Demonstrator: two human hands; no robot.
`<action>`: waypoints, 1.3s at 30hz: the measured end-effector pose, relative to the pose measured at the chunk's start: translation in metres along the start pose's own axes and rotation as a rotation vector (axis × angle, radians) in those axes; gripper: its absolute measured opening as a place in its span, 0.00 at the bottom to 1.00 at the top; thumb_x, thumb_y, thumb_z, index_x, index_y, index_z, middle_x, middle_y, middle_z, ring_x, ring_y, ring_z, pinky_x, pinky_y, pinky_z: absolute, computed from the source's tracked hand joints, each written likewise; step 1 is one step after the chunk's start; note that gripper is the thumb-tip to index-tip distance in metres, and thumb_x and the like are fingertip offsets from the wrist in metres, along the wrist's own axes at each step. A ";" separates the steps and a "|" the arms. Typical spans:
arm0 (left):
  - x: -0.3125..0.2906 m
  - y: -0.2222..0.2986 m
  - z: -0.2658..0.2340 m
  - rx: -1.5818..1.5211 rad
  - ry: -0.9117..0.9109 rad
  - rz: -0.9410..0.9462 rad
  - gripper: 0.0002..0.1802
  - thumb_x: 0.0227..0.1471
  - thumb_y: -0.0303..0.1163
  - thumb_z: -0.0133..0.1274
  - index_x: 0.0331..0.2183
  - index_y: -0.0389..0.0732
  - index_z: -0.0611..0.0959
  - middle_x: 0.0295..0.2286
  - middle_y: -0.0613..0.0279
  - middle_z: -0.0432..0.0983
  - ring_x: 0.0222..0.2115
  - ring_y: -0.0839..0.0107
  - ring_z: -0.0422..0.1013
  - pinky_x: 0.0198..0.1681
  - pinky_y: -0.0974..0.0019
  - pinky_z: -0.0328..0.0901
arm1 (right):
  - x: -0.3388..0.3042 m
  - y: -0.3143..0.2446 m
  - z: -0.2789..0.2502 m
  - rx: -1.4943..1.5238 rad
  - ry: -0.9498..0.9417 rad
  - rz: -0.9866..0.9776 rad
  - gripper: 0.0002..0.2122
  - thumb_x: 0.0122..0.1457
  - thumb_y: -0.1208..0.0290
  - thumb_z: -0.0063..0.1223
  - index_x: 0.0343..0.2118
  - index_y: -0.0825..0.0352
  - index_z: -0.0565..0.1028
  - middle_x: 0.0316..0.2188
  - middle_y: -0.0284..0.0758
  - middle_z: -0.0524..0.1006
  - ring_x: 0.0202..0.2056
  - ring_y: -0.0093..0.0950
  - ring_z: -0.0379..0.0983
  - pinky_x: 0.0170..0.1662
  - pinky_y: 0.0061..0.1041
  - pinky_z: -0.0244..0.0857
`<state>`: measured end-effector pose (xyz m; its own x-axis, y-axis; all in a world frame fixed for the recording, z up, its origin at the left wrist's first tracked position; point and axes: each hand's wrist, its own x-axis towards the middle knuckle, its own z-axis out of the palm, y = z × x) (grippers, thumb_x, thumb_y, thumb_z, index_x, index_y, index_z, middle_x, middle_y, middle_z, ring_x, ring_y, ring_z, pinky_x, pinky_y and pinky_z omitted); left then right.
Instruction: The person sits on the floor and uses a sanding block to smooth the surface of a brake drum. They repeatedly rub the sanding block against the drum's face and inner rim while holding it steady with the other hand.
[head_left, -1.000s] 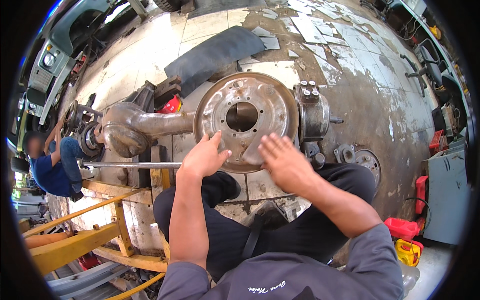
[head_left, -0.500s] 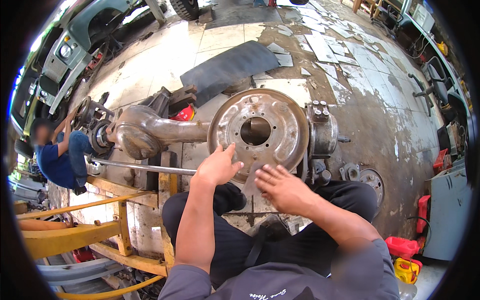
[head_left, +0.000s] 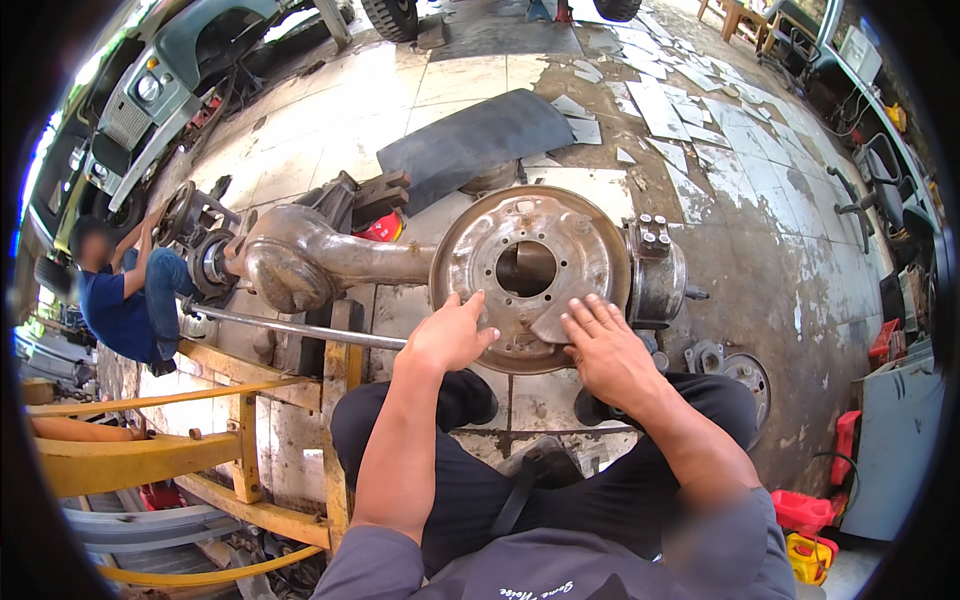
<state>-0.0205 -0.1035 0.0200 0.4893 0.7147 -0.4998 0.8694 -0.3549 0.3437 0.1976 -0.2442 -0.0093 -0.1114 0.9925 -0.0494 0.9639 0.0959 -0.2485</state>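
A round metal brake backing plate [head_left: 475, 252] with a large centre hole stands in front of me, mounted at the end of an axle housing [head_left: 290, 262]. At its lower right, my right hand [head_left: 610, 350] presses a brown piece of sandpaper [head_left: 549, 326] against the plate's face, fingers laid over the sheet. My left hand [head_left: 450, 335] rests at the lower left rim, index finger and thumb spread, holding nothing. What its other fingers touch is hidden.
A long metal bar [head_left: 300, 327] and a yellow frame [head_left: 150, 465] lie to the left. Another person [head_left: 125, 300] crouches at the axle's far end. A black rubber sheet [head_left: 480, 150] lies beyond. Right of me are a round flanged part [head_left: 748, 380] and a red container [head_left: 803, 510].
My right hand has slid the sandpaper up and right across the plate from its lower edge. My left hand stays near the lower left rim. The view has shifted slightly.
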 end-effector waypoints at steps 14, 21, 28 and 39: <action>0.001 0.008 -0.003 0.022 -0.022 -0.021 0.41 0.60 0.50 0.54 0.66 0.41 0.61 0.63 0.32 0.55 0.62 0.44 0.61 0.65 0.54 0.59 | -0.008 -0.012 0.015 -0.035 -0.055 -0.134 0.23 0.68 0.64 0.43 0.63 0.67 0.68 0.67 0.45 0.63 0.70 0.43 0.53 0.71 0.45 0.44; 0.001 0.001 0.000 0.013 -0.016 -0.008 0.42 0.60 0.50 0.54 0.67 0.41 0.61 0.64 0.32 0.55 0.62 0.44 0.61 0.65 0.54 0.59 | -0.001 -0.004 0.014 0.007 -0.032 -0.149 0.23 0.68 0.63 0.43 0.62 0.68 0.68 0.67 0.43 0.62 0.70 0.42 0.52 0.71 0.44 0.44; 0.000 0.008 -0.005 0.013 -0.032 -0.024 0.42 0.60 0.50 0.54 0.67 0.41 0.60 0.64 0.34 0.56 0.61 0.45 0.62 0.64 0.54 0.59 | -0.011 -0.026 0.020 0.072 -0.120 -0.278 0.23 0.68 0.62 0.43 0.62 0.68 0.68 0.67 0.43 0.63 0.70 0.42 0.53 0.71 0.44 0.44; 0.002 0.007 0.000 0.022 -0.023 -0.011 0.42 0.60 0.50 0.54 0.67 0.42 0.61 0.63 0.32 0.56 0.61 0.43 0.62 0.64 0.53 0.60 | -0.011 -0.027 0.020 0.077 -0.071 -0.273 0.22 0.67 0.62 0.45 0.62 0.67 0.69 0.66 0.43 0.64 0.69 0.44 0.54 0.70 0.46 0.46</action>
<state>-0.0136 -0.1044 0.0217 0.4811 0.7044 -0.5218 0.8759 -0.3609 0.3204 0.1682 -0.2595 -0.0220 -0.3835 0.9228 -0.0372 0.8751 0.3502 -0.3341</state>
